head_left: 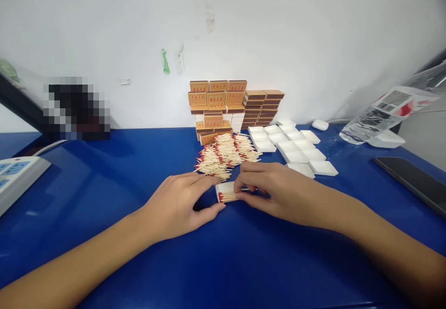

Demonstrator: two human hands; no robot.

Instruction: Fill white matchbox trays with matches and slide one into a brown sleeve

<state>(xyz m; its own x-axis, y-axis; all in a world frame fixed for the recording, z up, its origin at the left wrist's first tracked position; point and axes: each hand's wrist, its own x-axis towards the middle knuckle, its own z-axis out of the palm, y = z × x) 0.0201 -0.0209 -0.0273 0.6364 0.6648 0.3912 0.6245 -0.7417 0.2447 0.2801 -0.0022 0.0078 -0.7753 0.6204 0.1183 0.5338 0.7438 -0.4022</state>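
Observation:
A white matchbox tray (226, 187) lies on the blue table, with red-tipped matches (228, 197) along its near side. My left hand (177, 202) grips the tray's left end between thumb and forefinger. Over the right part of the tray, my right hand (268, 186) has its fingertips pinched at the matches; a pale stick shows between the fingers. This hand hides the tray's right end. Just behind the tray lies a large pile of loose matches (226, 153).
Orange matchboxes (216, 98) stand stacked against the wall, beside brown-sided matchboxes (261, 109). Several white trays (294, 146) lie right of the pile. Further right are a tilted plastic bottle (383, 111) and a black phone (411, 179). A power strip (24, 174) sits at left.

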